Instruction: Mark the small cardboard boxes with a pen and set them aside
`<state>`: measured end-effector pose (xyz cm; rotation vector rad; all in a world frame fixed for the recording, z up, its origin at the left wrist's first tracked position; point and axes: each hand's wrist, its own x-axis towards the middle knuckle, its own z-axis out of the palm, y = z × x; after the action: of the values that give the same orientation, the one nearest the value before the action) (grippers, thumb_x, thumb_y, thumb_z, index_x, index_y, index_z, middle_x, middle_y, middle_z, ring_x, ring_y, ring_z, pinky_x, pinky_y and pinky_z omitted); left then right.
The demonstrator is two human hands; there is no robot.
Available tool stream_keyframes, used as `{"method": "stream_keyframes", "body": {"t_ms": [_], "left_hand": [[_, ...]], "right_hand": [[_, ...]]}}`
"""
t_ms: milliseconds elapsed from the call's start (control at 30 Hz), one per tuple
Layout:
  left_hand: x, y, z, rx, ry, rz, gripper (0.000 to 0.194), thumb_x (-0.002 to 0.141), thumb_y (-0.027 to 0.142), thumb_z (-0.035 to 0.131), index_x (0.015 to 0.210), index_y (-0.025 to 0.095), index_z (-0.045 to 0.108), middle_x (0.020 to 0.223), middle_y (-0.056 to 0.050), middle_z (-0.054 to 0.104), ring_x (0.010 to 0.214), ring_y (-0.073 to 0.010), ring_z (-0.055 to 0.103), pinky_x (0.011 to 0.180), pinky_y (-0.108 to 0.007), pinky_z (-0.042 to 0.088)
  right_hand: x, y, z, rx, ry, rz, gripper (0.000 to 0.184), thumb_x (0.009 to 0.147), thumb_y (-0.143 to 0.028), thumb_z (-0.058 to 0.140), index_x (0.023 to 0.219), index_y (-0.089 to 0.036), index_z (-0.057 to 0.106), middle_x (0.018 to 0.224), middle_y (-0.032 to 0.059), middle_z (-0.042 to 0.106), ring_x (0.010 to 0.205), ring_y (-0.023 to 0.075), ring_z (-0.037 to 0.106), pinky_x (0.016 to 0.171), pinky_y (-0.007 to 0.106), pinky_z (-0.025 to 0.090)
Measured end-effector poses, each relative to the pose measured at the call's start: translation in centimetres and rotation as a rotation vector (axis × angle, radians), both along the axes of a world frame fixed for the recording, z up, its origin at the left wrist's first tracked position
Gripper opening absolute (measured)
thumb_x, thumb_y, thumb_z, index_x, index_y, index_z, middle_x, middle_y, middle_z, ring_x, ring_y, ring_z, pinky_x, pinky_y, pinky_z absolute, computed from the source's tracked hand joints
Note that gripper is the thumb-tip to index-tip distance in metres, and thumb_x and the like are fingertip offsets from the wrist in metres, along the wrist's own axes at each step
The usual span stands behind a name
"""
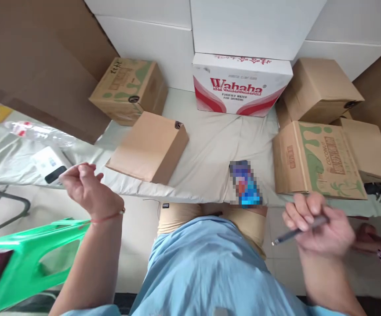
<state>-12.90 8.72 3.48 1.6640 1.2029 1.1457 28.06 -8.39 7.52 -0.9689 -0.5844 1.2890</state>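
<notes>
My right hand (322, 228) is closed around a slim dark pen-like tool (292, 236), whose pale metal tip points left and down. It is held in the air in front of the table edge, below a printed carton (318, 160). My left hand (88, 186) is raised at the left with its fingers curled in. Whether anything is inside those fingers is hidden. Just behind them lies a white device with a dark oval panel (50, 164). To the right of that hand, a plain brown box (149, 147) rests on the cloth-covered table (206, 145).
A phone with a blurred screen (246, 184) lies by the front edge. Along the back stand a brown carton (129, 90), a white Wahaha carton (243, 85) and another brown box (325, 87). A plastic bottle (41, 133) and green stool (45, 250) are left. Another person's arm (370, 243) shows right.
</notes>
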Motion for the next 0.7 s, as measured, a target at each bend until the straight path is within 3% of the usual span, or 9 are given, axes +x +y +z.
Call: {"method": "stream_keyframes", "body": {"t_ms": [67,133,233,267,333,433,533,600,700], "left_hand": [[-0.6,0.2,-0.3,-0.070,-0.041,0.091,0.057,0.102,0.072,0.054,0.120,0.022,0.075,0.113,-0.015,0.078,0.105,-0.0293,0.076,0.087,-0.043,0.066],[-0.6,-0.3,-0.9,-0.087,-0.056,0.126,0.061,0.103,0.074,0.049,0.118,0.021,0.075,0.111,-0.015,0.079,0.100,-0.0282,0.076,0.082,-0.041,0.066],[0.3,-2.5,-2.1,-0.136,-0.076,0.111,0.069,0.107,0.074,0.034,0.109,0.020,0.077,0.105,-0.014,0.080,0.087,-0.0261,0.077,0.071,-0.039,0.065],[0.7,-3.5,-2.6,-0.184,-0.095,0.096,0.072,0.108,0.073,0.029,0.103,0.020,0.078,0.103,-0.014,0.080,0.082,-0.0254,0.076,0.068,-0.038,0.064],[1.2,-5.4,-3.7,-0.254,0.011,-0.011,0.064,0.110,0.065,0.034,0.105,0.021,0.080,0.109,-0.012,0.081,0.095,-0.0264,0.077,0.084,-0.040,0.064],[0.8,-6.4,-5.3,-0.144,0.110,0.252,0.051,0.109,0.059,0.043,0.097,0.023,0.079,0.102,-0.009,0.079,0.097,-0.0250,0.073,0.091,-0.039,0.060],[-0.9,-3.9,-6.6,-0.165,-0.036,0.478,0.039,0.106,0.053,0.048,0.106,0.023,0.074,0.111,-0.009,0.076,0.103,-0.0247,0.072,0.087,-0.037,0.060],[-2.0,-1.0,-7.2,-0.162,-0.087,0.480,0.033,0.095,0.045,0.063,0.118,0.023,0.073,0.127,-0.011,0.073,0.122,-0.0279,0.069,0.101,-0.041,0.058],[-2.3,3.7,-7.4,-0.236,-0.201,0.386,0.055,0.080,0.032,0.069,0.134,0.026,0.068,0.156,-0.011,0.060,0.148,-0.0325,0.055,0.123,-0.050,0.045]], "right_hand": [[-2.0,4.2,-0.1,-0.120,0.074,0.054,0.015,0.090,-0.032,0.069,0.078,-0.026,0.063,0.055,-0.0101,0.026,0.040,0.0070,0.015,0.038,0.020,0.023],[-4.2,7.6,-0.4,-0.230,0.008,0.152,0.016,0.083,-0.034,0.078,0.084,-0.024,0.065,0.056,-0.0110,0.034,0.043,0.0046,0.011,0.039,0.019,0.013],[-7.7,10.3,-1.4,-0.367,-0.181,0.297,0.046,0.078,-0.047,0.088,0.110,-0.022,0.069,0.081,-0.0014,0.068,0.045,0.0018,0.019,0.041,0.020,0.012],[-8.6,10.7,-1.8,-0.399,-0.233,0.320,0.058,0.077,-0.052,0.090,0.121,-0.022,0.066,0.092,0.0018,0.073,0.045,0.0014,0.022,0.041,0.021,0.014],[-10.0,10.7,-2.6,-0.439,-0.301,0.337,0.078,0.075,-0.061,0.091,0.137,-0.026,0.059,0.103,0.0032,0.074,0.045,0.0012,0.026,0.041,0.021,0.016],[-10.6,10.1,-3.2,-0.470,-0.326,0.340,0.090,0.072,-0.069,0.091,0.142,-0.027,0.054,0.101,0.0022,0.074,0.045,0.0012,0.025,0.042,0.022,0.016],[-10.3,9.8,-3.0,-0.508,-0.323,0.332,0.096,0.065,-0.069,0.094,0.140,-0.025,0.053,0.096,0.0022,0.076,0.045,0.0008,0.022,0.044,0.021,0.014],[-10.2,9.8,-2.6,-0.522,-0.331,0.332,0.096,0.063,-0.067,0.096,0.139,-0.024,0.054,0.096,0.0030,0.077,0.045,0.0006,0.022,0.044,0.021,0.013],[-10.6,9.8,-2.3,-0.521,-0.347,0.365,0.087,0.064,-0.064,0.096,0.131,-0.020,0.061,0.099,0.0066,0.078,0.045,0.0001,0.023,0.043,0.021,0.015]]}}
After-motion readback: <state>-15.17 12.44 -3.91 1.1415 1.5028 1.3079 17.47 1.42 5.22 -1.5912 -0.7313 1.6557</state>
